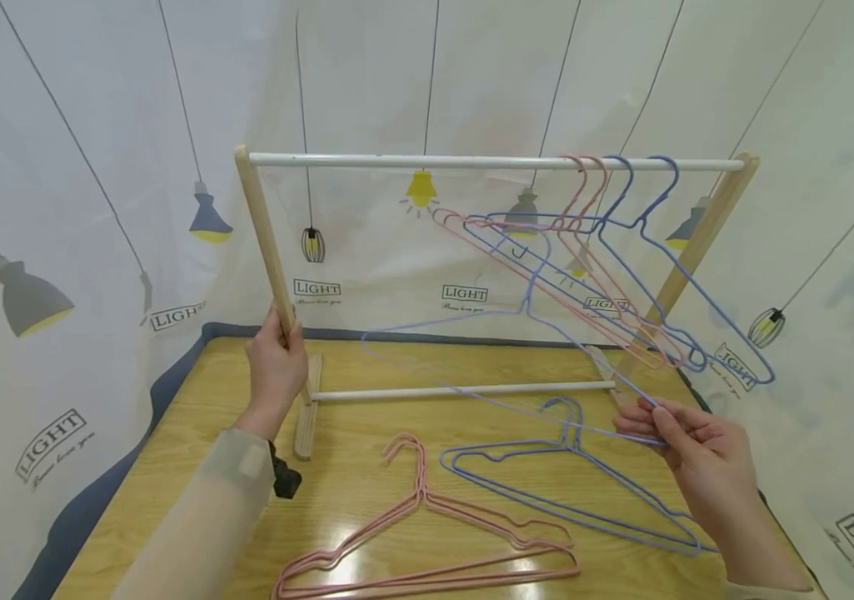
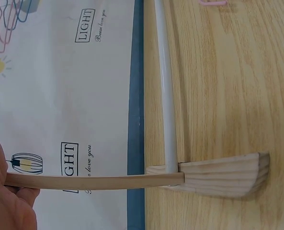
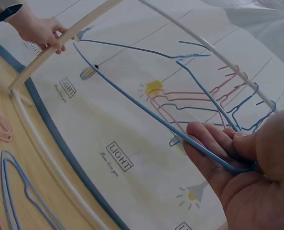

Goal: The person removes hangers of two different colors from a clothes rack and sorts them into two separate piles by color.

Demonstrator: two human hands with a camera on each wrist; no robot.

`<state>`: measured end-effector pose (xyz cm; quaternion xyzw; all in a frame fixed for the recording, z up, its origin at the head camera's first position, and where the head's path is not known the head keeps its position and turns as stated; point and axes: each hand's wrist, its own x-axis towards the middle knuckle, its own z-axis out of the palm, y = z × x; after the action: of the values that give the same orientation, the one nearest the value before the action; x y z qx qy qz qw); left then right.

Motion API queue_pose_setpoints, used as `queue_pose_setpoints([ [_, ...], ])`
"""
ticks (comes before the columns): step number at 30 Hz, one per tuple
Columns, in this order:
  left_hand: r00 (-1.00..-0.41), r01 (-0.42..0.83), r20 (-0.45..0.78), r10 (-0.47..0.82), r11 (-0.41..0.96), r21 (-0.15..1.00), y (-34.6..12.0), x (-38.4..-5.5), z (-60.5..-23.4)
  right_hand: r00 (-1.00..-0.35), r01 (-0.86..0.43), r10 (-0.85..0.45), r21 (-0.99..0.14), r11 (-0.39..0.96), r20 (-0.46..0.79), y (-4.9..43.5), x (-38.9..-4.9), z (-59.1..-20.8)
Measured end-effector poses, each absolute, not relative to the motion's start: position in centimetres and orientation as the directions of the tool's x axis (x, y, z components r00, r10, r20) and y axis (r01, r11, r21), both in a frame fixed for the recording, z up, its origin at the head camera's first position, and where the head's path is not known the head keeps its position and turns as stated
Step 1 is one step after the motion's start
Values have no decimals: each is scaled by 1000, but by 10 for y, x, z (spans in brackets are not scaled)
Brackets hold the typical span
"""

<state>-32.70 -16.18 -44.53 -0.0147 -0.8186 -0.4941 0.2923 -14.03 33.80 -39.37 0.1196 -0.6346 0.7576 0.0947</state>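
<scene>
My left hand (image 1: 277,362) grips the left wooden post (image 1: 263,233) of a small clothes rack; in the left wrist view its fingers (image 2: 27,195) wrap the post. At the right, my right hand (image 1: 711,467) pinches one lower corner of a blue wire hanger (image 1: 527,302) between thumb and fingers. That hanger tilts in front of the rack, its hook below the white top bar (image 1: 412,160) in the head view. Two pink hangers (image 1: 582,179) and two blue hangers (image 1: 672,177) hang towards the bar's right end.
On the wooden table (image 1: 202,467), pink hangers (image 1: 422,492) lie stacked at the front. Blue hangers (image 1: 569,447) lie to their right, near my right forearm. A white lower bar (image 1: 464,389) joins the rack's feet. Lamp-patterned sheeting (image 1: 367,267) surrounds the table's back and sides.
</scene>
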Motion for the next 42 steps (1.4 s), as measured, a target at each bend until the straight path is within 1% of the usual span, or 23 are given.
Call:
queue_pose_setpoints([
  [3,-826,315,498,-263,517,796,-161,-327,-445,-970,-232,-52,-969,-87,237,351,-134,-406],
  [7,-825,313,500,-264,523,793,-161,-327,-444,-989,-139,-57,-990,-4,139,368,-124,-424],
  [13,-827,304,495,-269,527,794,-161,-326,-444,-1000,-5,-26,-1000,10,5,392,-111,-454],
  [18,-816,310,510,-271,539,783,-161,-326,-443,-998,62,19,-997,39,-61,406,-109,-473],
  [21,-815,310,514,-270,546,778,-161,-325,-443,-992,121,50,-991,58,-119,411,-109,-479],
  [26,-816,312,515,-265,548,776,-160,-325,-443,-950,296,125,-951,88,-285,416,-112,-481],
  [28,-816,312,515,-264,549,776,-160,-325,-443,-933,348,143,-930,122,-330,417,-113,-482],
  [30,-816,308,513,-265,552,775,-160,-326,-443,-925,372,154,-912,172,-349,419,-114,-483],
  [32,-816,305,512,-268,553,775,-160,-326,-443,-926,371,163,-898,238,-339,421,-115,-485],
  [33,-816,305,512,-269,553,776,-160,-326,-443,-934,352,172,-885,305,-313,421,-115,-485],
  [35,-815,306,512,-271,549,777,-161,-326,-443,-960,278,175,-835,474,-220,423,-115,-487],
  [38,-816,310,512,-269,544,780,-161,-326,-444,-983,163,177,-693,703,-51,423,-112,-488],
  [40,-818,309,509,-267,543,781,-161,-326,-444,-983,104,177,-618,780,57,419,-110,-486],
  [42,-818,308,508,-268,542,782,-161,-325,-443,-973,56,180,-614,787,142,411,-109,-482],
])
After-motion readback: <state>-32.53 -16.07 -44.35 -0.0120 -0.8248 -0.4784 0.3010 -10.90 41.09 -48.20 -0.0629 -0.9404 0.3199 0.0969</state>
